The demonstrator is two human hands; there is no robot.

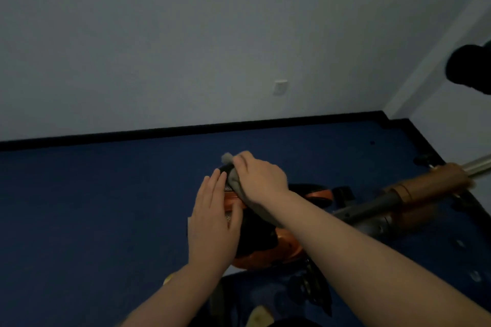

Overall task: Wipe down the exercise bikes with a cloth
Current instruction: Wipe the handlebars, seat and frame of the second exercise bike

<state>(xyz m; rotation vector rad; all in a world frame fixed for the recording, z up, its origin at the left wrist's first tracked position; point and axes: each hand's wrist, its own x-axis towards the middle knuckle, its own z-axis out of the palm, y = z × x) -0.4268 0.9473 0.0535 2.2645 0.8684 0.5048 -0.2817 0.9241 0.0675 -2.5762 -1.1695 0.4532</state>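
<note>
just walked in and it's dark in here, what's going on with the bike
A person is wiping an exercise bike with a grey cloth. The right hand grips the cloth and presses it on the black and orange seat. The left hand lies flat on the seat's left side, fingers straight, apparently steadying it. A brown handlebar grip sticks out to the right, untouched. The bike stands on a blue floor near a pale wall.

A white wall plate (280, 87) sits above blue carpet (93, 207).
</note>
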